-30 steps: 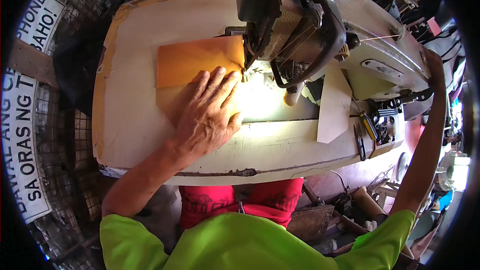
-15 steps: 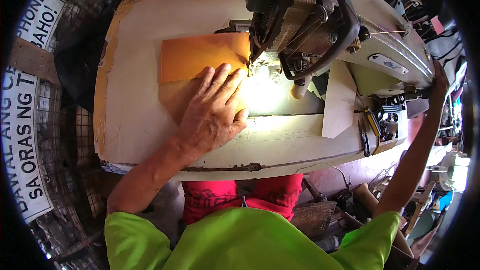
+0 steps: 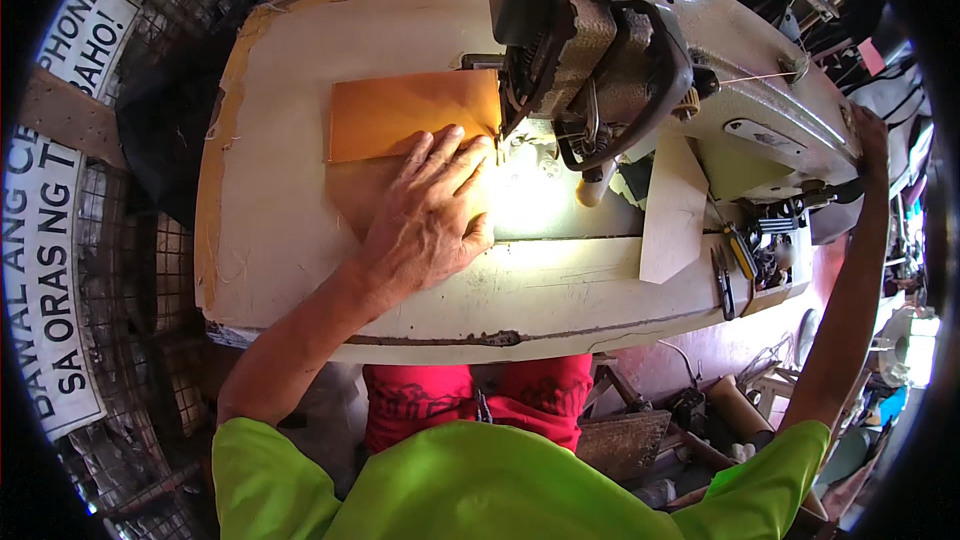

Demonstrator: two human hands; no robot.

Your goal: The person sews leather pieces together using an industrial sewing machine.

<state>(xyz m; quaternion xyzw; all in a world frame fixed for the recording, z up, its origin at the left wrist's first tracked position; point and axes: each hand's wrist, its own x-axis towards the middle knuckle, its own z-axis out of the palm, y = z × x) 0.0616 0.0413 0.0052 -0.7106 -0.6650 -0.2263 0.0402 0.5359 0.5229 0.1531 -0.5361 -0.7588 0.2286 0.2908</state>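
My left hand [image 3: 425, 205] lies flat with fingers stretched out, pressing on an orange-tan leather piece [image 3: 400, 110] with stitching along its edges. A paler tan flap [image 3: 352, 190] of the piece extends under my palm. The leather's right edge meets the presser foot [image 3: 502, 147] of a sewing machine [image 3: 640, 60], where a bright lamp glare whitens the bed. My right arm reaches out to the machine's far right end, and my right hand [image 3: 872, 135] is curled there around the handwheel, which is mostly hidden.
The worktable [image 3: 270, 70] has tan tape along its worn edge. Right of the needle lie a pale cut piece [image 3: 673, 215], black-handled snips [image 3: 722, 280], a yellow-and-black tool [image 3: 741, 252] and a small box of parts [image 3: 785, 260]. Wire mesh with white signs [image 3: 55, 280] stands left.
My right hand has shifted slightly upward at the machine's end, and the right elbow has swung outward. My left hand and the leather stay by the presser foot; the view itself has shifted a little.
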